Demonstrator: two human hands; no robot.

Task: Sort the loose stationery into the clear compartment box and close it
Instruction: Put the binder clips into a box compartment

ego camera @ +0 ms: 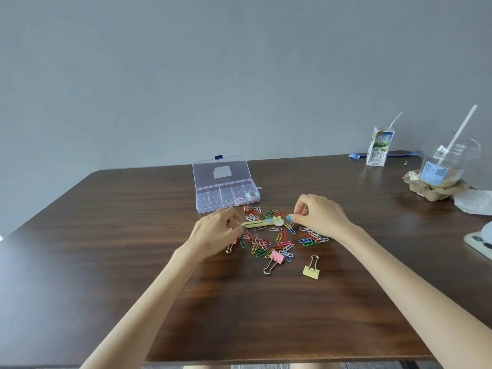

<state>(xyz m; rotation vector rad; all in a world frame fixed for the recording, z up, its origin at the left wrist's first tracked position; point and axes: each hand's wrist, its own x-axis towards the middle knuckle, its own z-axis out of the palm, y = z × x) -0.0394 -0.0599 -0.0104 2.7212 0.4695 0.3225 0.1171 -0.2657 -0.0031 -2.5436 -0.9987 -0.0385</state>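
Note:
The clear compartment box (213,202) lies open on the brown table (119,235), its lid (221,171) tilted back. Small pink and blue rings (246,198) sit in its right-hand compartments. In front of it lies a pile of coloured paper clips (269,242) with a yellow giraffe-shaped cutter (262,223) on top. A pink binder clip (277,258) and a yellow binder clip (311,271) lie nearer to me. My right hand (319,217) pinches a small blue clip (289,217) above the pile. My left hand (215,233) is curled at the cutter's tail end, thumb tip touching it; its grip is hidden.
A milk carton (379,147) with a straw stands at the far right. Beside it a clear plastic cup (447,161) rests on a crumpled brown holder (436,191). A white wrapper (474,202) and a pale object (479,241) lie at the right edge.

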